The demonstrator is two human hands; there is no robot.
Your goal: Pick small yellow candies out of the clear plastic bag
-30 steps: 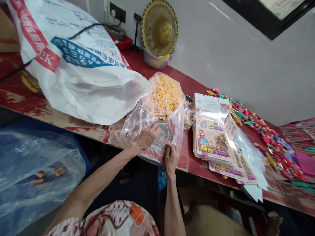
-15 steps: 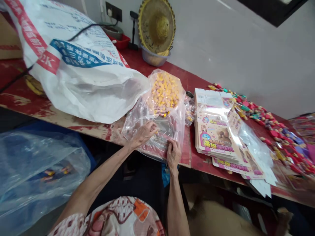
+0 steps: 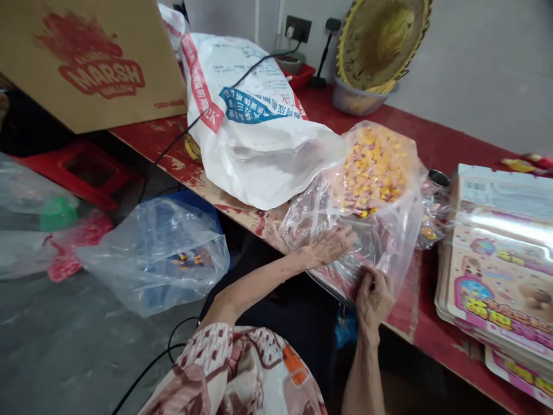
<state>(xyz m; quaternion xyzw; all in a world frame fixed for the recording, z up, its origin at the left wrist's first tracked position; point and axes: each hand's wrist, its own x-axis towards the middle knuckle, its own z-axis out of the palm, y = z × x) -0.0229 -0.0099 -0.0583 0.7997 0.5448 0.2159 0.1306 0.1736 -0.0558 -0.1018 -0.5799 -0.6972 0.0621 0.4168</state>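
Observation:
A clear plastic bag [image 3: 401,230] lies on the table's front edge, with a heap of small yellow-and-pink pieces [image 3: 375,167] in its far part. My left hand [image 3: 334,244] rests flat on the near part of the plastic, fingers stretched out. At the bag's near edge, my right hand [image 3: 374,293] has its fingers curled and pinched on the plastic. Whether anything small sits under either hand is hidden. Left of the bag, a white woven sack [image 3: 276,161] lies with its mouth towards it.
Printed cards [image 3: 496,253] are stacked at right beside a small metal cup [image 3: 438,178]. A straw hat [image 3: 384,40] leans in a basin [image 3: 363,101]. Lower left, a plastic-lined blue bin [image 3: 190,207] holds several pieces. A cardboard box [image 3: 129,109] and red stool [image 3: 86,173] stand beyond.
The view has swung left, showing the box, stool and floor. My left hand's fingers have gone from bunched together to stretched out on the plastic. My right hand has curled at the bag's edge.

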